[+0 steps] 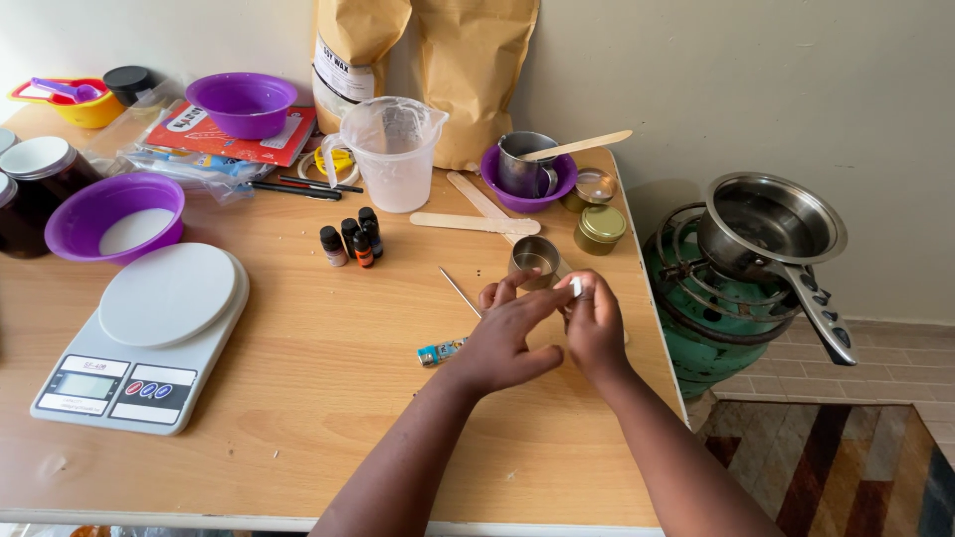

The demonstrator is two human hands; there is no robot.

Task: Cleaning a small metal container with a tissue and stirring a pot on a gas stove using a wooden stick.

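- Pinching a small white piece [576,286] between their fingertips, the left hand [504,336] and right hand [594,326] meet at centre right of the frame, above the smooth wooden table [328,398].
- Just above the hands stands a small open metal tin [535,257], round and shiny.
- A thin stick [460,291] lies left of the tin.
- Flat wooden sticks [476,224] lie higher up, near a clear plastic jug [393,151].
- At left sits a white scale [149,333] with a round plate.
- At right, a steel pot [771,221] rests on a green burner [711,318].
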